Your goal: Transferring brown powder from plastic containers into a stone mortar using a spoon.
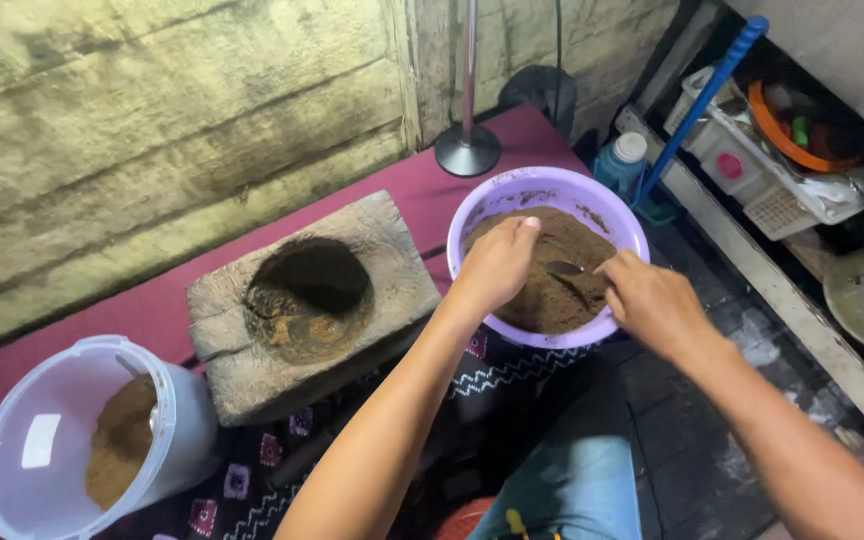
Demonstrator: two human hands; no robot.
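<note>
A bowl (pixel 552 190) sits on the mat (pixel 152 310) with powder (pixel 552 270) in it. Both hands are over the bowl: the left hand (pixel 497 265) on the left side, the right hand (pixel 652 300) on the right. A spoon (pixel 564 268) lies in the powder between them. Left of the bowl is a stone mortar (pixel 302 300). Left of that, a tub (pixel 82 440) lies tipped with powder inside. Behind the bowl stands a pole base (pixel 467 150). A bottle (pixel 624 165) is just right of the bowl, and a basket (pixel 752 170) is further right.
</note>
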